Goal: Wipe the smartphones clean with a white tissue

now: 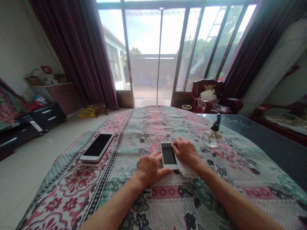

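Observation:
A white smartphone with a dark screen lies on the patterned tablecloth in front of me. My left hand grips it at its left side, fingertips at the left edge and thumb along the near edge. In my right hand is a white cloth, pressed on the right part of the screen with the fingers bunched. The cloth's loose end hangs down toward me past the phone's right edge. How the right fingertips pinch it is partly hidden.
Farther left rests a stack of white phones or tablets. A clear spray bottle with a black nozzle stands to the right. The flowered tablecloth covers a round-edged table; a dark surface adjoins it. Beyond are a wooden chair and glass doors.

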### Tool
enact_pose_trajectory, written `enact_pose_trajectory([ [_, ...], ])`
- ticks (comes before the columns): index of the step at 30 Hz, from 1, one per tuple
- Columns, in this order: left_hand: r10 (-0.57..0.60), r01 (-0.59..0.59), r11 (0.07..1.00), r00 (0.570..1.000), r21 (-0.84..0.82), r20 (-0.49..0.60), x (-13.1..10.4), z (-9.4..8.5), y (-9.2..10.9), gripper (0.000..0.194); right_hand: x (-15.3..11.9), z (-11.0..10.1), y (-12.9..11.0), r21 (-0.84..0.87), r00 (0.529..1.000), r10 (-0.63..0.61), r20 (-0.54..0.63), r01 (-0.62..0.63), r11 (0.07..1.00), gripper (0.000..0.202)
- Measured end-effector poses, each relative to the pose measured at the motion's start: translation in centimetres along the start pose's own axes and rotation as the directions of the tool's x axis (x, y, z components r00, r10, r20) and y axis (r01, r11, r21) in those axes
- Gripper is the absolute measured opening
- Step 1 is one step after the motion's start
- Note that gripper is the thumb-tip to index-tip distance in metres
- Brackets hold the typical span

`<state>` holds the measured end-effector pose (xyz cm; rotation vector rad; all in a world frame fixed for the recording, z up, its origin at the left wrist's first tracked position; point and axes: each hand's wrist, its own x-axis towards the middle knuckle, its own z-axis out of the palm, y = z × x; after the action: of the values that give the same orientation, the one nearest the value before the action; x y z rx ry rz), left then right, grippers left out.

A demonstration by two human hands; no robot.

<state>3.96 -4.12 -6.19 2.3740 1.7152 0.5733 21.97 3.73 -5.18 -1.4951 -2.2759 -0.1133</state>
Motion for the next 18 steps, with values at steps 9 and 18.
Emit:
enact_pose_trajectory([
  [9, 0.124, -0.121, 0.99, 0.991, -0.068, 0.048, 0.3, -0.9, -1.0, 0.024, -1.6, 0.4, -2.6, 0.127, 0.987, -0.158, 0.019, 0.154, 0.98, 0.015],
  [18, 0.156, -0.152, 0.978, 0.988, -0.141, 0.018, 0.4, -0.9, -1.2, 0.023, -2.7, -0.3, -0.8, 0.173, 0.98, -0.197, -0.011, 0.196, 0.965, 0.017],
])
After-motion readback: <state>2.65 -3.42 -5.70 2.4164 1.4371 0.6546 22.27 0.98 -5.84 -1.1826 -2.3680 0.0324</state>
